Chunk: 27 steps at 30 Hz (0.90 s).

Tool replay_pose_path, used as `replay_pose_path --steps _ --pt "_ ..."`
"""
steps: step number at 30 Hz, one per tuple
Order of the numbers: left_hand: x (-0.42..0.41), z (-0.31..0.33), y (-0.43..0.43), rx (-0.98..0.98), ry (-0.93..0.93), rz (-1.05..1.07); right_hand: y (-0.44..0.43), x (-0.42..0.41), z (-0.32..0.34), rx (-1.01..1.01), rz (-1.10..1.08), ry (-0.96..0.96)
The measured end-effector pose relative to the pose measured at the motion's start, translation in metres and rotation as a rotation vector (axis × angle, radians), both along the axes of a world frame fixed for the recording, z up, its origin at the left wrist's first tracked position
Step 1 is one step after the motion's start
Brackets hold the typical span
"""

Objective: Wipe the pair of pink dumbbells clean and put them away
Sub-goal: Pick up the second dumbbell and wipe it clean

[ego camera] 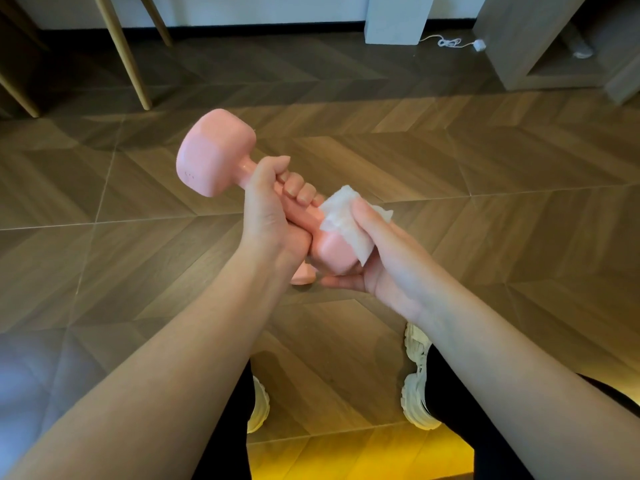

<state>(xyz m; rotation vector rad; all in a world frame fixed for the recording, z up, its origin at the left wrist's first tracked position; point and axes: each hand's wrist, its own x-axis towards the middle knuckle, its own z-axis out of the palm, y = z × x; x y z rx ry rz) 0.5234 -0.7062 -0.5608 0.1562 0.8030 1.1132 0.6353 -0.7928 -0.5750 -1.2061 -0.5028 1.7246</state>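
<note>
A pink dumbbell [213, 154] is held up over the floor, tilted with one head pointing up and to the left. My left hand [273, 209] is closed around its handle. The lower head sits against my right hand [377, 251], which presses a white wipe [346, 218] onto it with the thumb. Part of a second pink dumbbell [304, 275] shows on the floor just below my hands, mostly hidden by them.
Wooden herringbone floor [450, 161] all around. Wooden furniture legs [135, 67] stand at the far left. A white box [394, 19] with a cable and a grey cabinet [540, 39] are at the far right. My white shoes [417, 396] are below.
</note>
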Motion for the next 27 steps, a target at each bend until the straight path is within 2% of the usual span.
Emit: replay_pose_path --steps 5,10,16,23,27 --pt "-0.005 -0.001 0.004 0.001 -0.008 0.013 0.000 0.012 0.001 0.056 0.107 0.188" --pt "-0.003 -0.001 0.002 -0.002 -0.021 0.010 0.003 -0.002 -0.001 -0.004 -0.022 0.020" --pt "-0.006 -0.002 0.004 -0.015 -0.011 0.026 0.002 0.009 0.003 0.046 0.119 0.133" --pt "0.001 -0.002 -0.001 0.002 0.001 -0.018 0.001 -0.005 0.000 -0.035 -0.046 -0.069" --pt "-0.001 -0.002 0.002 0.001 0.021 -0.008 0.000 0.007 -0.001 0.015 0.044 0.107"
